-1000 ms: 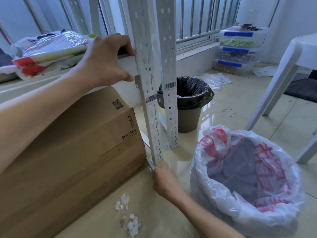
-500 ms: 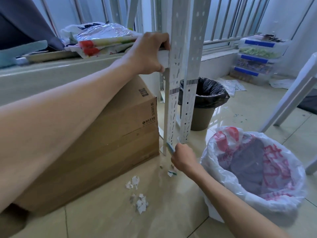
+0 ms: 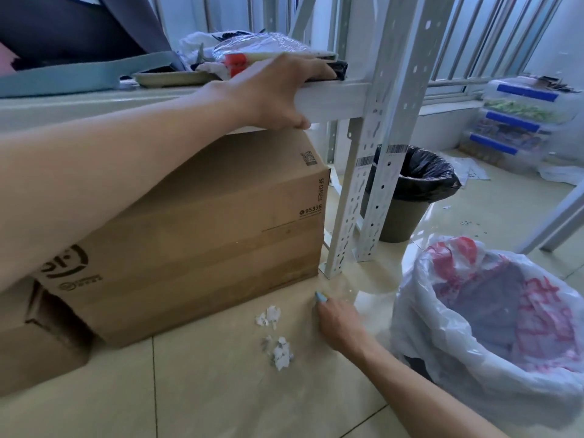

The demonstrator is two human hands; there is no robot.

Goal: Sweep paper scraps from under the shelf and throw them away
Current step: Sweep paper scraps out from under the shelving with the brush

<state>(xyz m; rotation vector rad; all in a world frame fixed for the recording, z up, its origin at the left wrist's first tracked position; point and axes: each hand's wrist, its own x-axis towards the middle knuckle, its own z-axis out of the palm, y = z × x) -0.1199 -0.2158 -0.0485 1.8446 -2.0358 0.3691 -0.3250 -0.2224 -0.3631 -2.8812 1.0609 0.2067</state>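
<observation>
White paper scraps (image 3: 274, 336) lie in two small heaps on the tiled floor in front of a cardboard box (image 3: 202, 241). My right hand (image 3: 339, 322) rests low on the floor just right of the scraps, closed around a small light-blue tool whose tip (image 3: 321, 297) sticks out toward the shelf leg. My left hand (image 3: 278, 93) grips the front edge of the white metal shelf (image 3: 335, 99) above the box. A bin lined with a white-and-red plastic bag (image 3: 493, 330) stands open to the right of my right hand.
A second bin with a black liner (image 3: 414, 191) stands behind the perforated shelf posts (image 3: 360, 197). Bags and a tray lie on the shelf top. Stacked clear boxes with blue labels (image 3: 518, 121) sit at the far right, beside a white chair leg (image 3: 559, 222).
My right hand has drawn back from the foot of the shelf post toward the scraps. My left hand slid from the post along the shelf edge as my view pulled back.
</observation>
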